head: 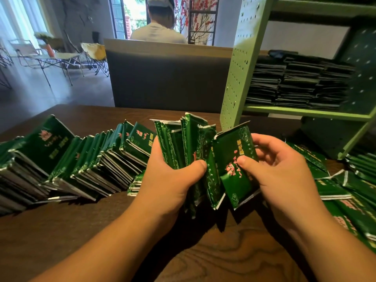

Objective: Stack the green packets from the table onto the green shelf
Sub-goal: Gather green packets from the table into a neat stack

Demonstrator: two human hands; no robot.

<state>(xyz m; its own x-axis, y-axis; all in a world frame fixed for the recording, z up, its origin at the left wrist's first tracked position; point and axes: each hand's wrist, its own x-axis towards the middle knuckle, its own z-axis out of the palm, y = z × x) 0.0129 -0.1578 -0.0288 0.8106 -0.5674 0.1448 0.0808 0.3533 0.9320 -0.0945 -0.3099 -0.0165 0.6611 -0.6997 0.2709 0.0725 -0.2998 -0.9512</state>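
- Looks like the gathering step to me: both hands are squaring up a bundle of green packets point(195, 159) held on edge over the wooden table point(223, 251), centre of the frame.
- Left hand point(171, 180) is wrapped round the left side of the bundle, thumb pressed across the front. Right hand point(284, 174) pinches the outermost packet point(234, 159), thumb on its face, fingers curled behind.
- Bundle is fanned and uneven, so I'd guess it needs tightening before it goes anywhere.
- Next move is probably up and right to the green shelf point(305, 111), upper right of frame, where dark stacked packets point(295, 82) already fill most of the tier.
- The gap above those stacks looks tight, and the perforated side panel point(240, 64) sits right on the path.
- Leaning rows of packets point(71, 159) on the left and loose packets point(345, 190) lower right hem the hands in; bare table shows only at the bottom.
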